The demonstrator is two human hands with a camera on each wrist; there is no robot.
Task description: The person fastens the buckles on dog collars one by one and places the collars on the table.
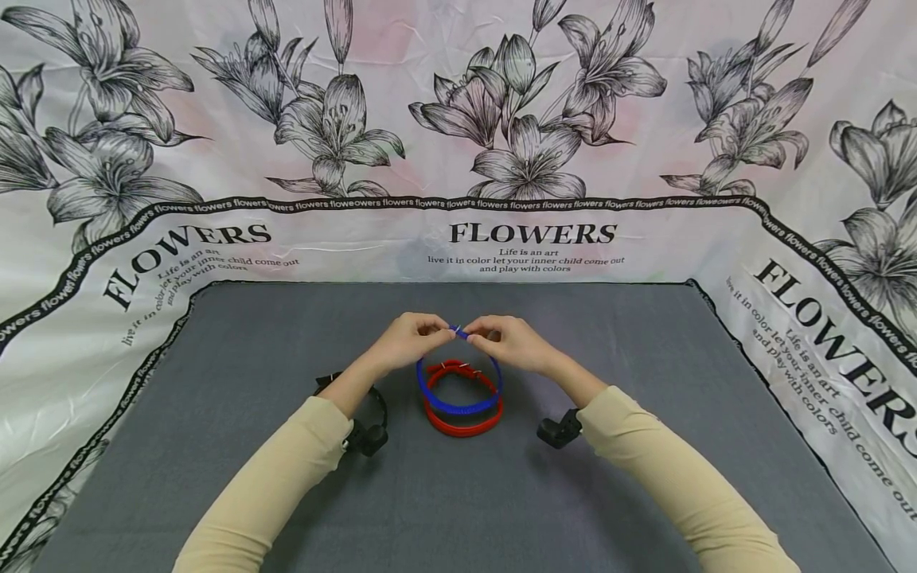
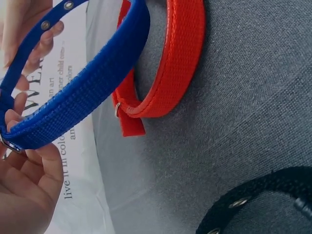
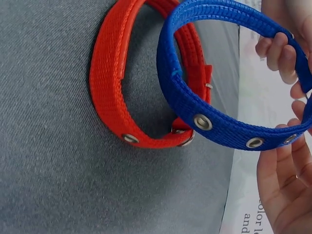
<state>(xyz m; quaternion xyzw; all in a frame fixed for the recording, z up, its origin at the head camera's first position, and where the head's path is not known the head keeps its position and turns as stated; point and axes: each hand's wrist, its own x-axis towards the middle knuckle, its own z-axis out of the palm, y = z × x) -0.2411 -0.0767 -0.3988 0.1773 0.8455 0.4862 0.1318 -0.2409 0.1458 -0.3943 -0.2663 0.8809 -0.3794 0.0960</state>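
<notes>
Both hands hold a blue collar (image 1: 458, 409) raised over the cloth, its ends meeting between them. My left hand (image 1: 414, 341) pinches the end with a metal buckle (image 2: 10, 145), seen in the left wrist view. From the other side my right hand (image 1: 510, 342) grips the strap end, where metal eyelets (image 3: 255, 142) run along the band. The blue loop hangs below the fingers. Behind and under it lies a red collar (image 1: 464, 430), closed into a ring, with its own buckle and an eyelet (image 3: 130, 138).
A black collar (image 2: 265, 187) with metal eyelets lies on the grey cloth (image 1: 458, 509) beneath the left wrist. Small black wrist cameras (image 1: 559, 430) hang at both cuffs. White flower-printed fabric (image 1: 344, 239) borders the grey surface at the back and sides.
</notes>
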